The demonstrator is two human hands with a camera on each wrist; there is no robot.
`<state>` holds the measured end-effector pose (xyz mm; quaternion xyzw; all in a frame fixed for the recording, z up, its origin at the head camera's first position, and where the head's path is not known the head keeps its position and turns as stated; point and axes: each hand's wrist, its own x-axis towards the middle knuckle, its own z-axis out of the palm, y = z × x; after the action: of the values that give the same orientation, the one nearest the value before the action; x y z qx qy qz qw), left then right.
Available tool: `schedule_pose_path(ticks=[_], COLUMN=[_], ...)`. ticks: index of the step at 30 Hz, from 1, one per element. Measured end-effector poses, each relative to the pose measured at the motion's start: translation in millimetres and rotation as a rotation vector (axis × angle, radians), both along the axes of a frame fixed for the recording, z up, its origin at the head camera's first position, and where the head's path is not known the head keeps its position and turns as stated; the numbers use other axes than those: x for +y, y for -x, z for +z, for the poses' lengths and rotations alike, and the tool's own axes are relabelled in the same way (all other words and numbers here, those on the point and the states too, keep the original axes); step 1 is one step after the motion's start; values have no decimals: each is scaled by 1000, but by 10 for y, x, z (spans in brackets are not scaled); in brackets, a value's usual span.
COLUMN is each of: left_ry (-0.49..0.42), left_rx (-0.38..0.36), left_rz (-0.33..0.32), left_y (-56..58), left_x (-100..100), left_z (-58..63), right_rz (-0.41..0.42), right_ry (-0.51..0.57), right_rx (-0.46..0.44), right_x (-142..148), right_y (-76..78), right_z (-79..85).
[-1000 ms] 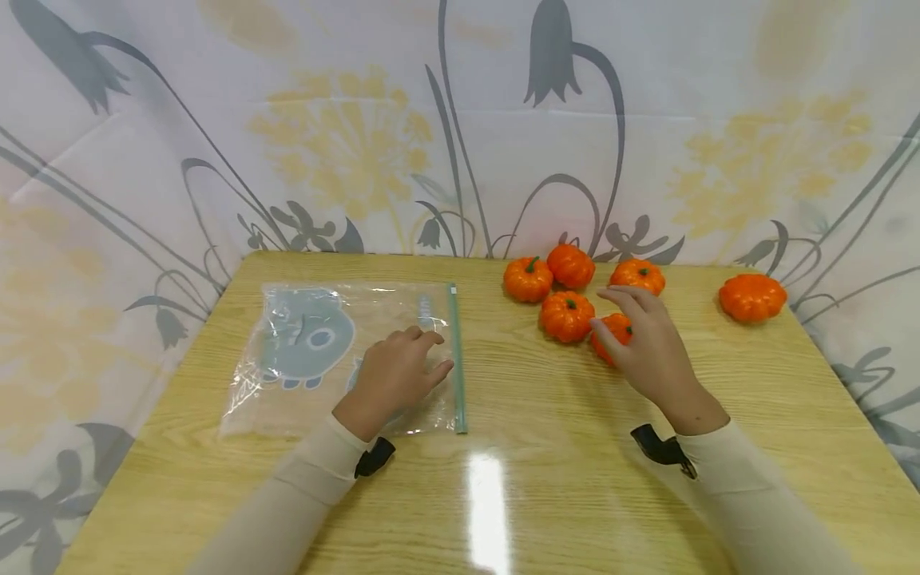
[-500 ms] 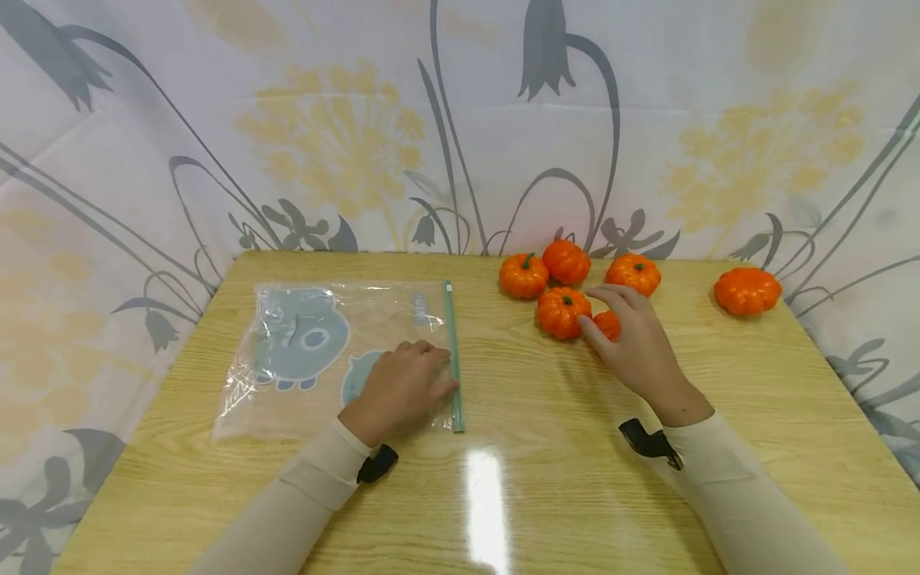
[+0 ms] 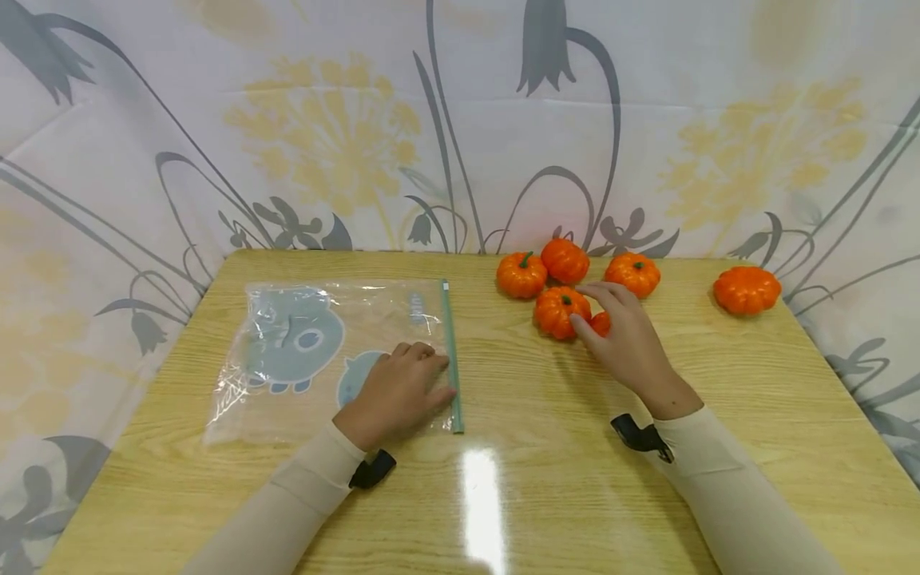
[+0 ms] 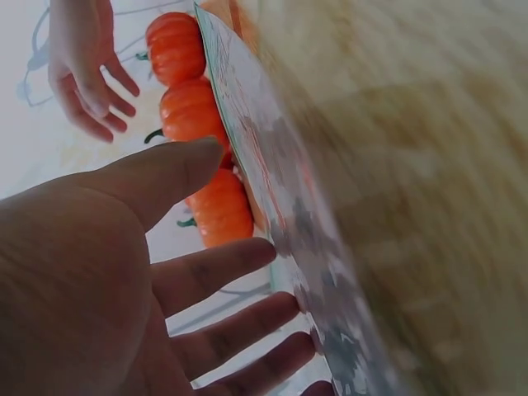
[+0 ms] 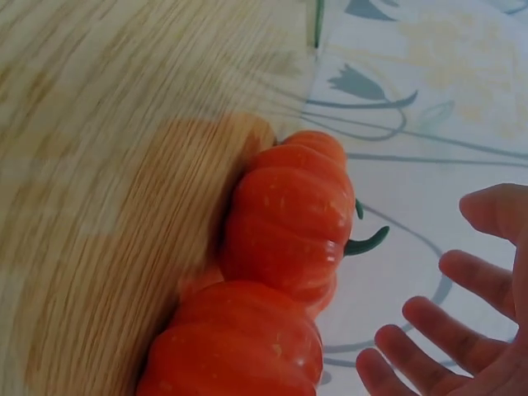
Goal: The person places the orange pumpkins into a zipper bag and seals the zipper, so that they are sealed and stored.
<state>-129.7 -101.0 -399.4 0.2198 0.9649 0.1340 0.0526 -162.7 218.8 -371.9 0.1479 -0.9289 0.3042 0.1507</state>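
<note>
A clear zip bag with blue cartoon prints lies flat on the left of the table, its green zip strip facing right. My left hand rests on the bag beside that strip; in the left wrist view its fingertips touch the plastic. My right hand hovers above the orange toy pumpkins, fingers spread and holding nothing. Nearest to its thumb and fingertips is a green-stemmed pumpkin. Another pumpkin is mostly hidden behind this hand. The right wrist view shows the fingers apart from the pumpkins.
Two pumpkins sit close together at the back, and one stands behind my right hand. A lone pumpkin lies near the right edge of the wooden table. A flower-patterned cloth rises behind the table.
My left hand has shifted right across the bag, up to the green strip. My right hand has moved slightly left, over the small group of pumpkins. The pumpkins stay where they were.
</note>
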Motion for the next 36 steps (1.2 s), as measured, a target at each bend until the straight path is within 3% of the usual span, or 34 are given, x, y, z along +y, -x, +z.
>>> schedule_pose_path(ticks=[13, 22, 36], left_ry=[31, 37, 23], left_rx=[47, 42, 61], left_rz=[-36, -54, -63], left_y=[-41, -40, -41], left_x=[-11, -2, -19], left_z=[-38, -17, -10], right_rz=[33, 40, 47], right_ry=[-91, -149, -236], right_rx=[-93, -154, -178], right_x=[-26, 30, 42], right_y=[87, 80, 126], right_z=[-114, -87, -151])
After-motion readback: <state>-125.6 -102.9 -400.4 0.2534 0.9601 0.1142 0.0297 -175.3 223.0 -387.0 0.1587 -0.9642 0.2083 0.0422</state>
